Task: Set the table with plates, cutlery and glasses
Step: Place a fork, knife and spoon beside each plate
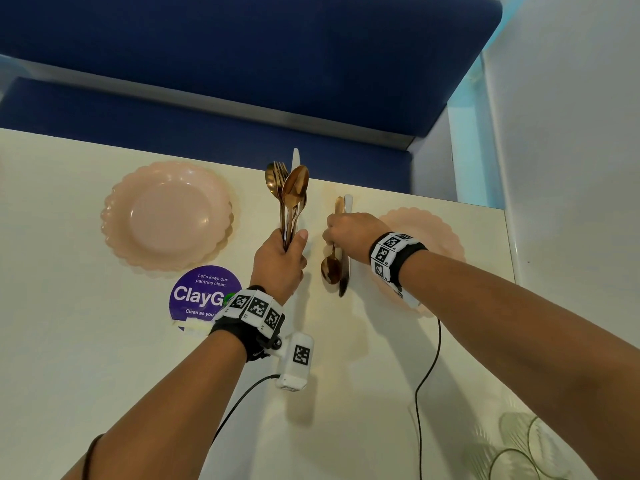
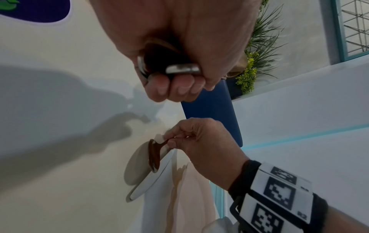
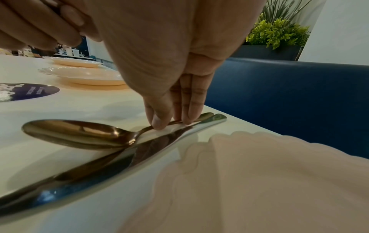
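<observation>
My left hand [image 1: 294,244] grips a bundle of cutlery [image 1: 291,199] upright above the table: gold spoons, a fork and a pale knife. Their handle ends [image 2: 182,68] poke out below my curled fingers. My right hand [image 1: 330,237] pinches the handle of a gold spoon [image 3: 79,132] between thumb and fingertips [image 3: 159,123]. The spoon lies low beside a silver knife [image 3: 99,170], its bowl toward me. Both lie just left of a scalloped pink plate [image 1: 440,237], partly hidden by my right wrist. A second pink plate [image 1: 166,216] sits further left.
A purple round sticker [image 1: 197,296] lies on the cream table [image 1: 86,358] near the left plate. Clear glasses [image 1: 526,448] stand at the bottom right corner. A blue bench [image 1: 242,64] runs along the far edge. Another plate [image 3: 73,61] sits further along the table.
</observation>
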The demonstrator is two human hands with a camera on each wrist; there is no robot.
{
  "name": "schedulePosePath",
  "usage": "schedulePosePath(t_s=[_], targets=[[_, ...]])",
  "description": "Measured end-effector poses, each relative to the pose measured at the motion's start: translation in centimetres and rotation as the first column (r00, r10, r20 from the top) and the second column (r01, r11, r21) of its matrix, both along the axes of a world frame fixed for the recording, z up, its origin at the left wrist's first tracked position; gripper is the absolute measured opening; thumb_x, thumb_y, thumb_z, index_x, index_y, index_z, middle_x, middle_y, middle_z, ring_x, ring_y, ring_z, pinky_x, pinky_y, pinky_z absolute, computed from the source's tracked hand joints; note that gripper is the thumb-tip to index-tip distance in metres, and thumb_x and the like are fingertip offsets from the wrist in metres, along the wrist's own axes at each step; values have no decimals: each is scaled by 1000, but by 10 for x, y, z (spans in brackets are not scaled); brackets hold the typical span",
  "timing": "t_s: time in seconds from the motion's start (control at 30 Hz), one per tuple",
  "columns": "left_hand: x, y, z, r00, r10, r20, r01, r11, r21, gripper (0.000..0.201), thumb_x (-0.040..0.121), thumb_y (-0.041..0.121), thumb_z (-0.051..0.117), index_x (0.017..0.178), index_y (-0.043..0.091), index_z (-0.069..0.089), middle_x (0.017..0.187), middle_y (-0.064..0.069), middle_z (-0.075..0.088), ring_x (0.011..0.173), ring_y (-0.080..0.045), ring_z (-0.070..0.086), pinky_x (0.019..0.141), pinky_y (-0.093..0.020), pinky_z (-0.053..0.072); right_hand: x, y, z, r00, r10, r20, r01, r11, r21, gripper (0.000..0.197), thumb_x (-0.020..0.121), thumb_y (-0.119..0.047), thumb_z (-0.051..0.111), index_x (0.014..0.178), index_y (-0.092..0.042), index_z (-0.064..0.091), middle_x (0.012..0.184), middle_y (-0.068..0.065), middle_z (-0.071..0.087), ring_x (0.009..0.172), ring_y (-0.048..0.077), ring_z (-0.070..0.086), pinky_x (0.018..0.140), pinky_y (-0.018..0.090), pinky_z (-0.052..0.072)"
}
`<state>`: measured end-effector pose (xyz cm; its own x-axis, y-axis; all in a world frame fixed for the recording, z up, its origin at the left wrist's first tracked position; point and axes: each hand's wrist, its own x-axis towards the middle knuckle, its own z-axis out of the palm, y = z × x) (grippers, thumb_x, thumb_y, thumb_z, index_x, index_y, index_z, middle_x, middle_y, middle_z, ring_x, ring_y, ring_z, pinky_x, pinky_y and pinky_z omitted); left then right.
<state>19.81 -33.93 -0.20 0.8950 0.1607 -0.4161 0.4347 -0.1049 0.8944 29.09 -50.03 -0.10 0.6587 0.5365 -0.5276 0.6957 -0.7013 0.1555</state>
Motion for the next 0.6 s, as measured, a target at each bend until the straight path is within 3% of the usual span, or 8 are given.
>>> schedulePosePath(t_s=[0.6], targets=[[-6, 5, 1, 1000, -4, 5, 3, 999, 43, 31, 105, 42, 54, 84, 21, 50, 65, -4, 55, 47, -16, 47, 42, -24, 41, 3, 1, -6, 1000, 30, 5, -30, 1000, 4, 34, 83, -8, 79, 115, -15, 69, 104, 7, 58, 82, 26, 64, 71, 40, 62]])
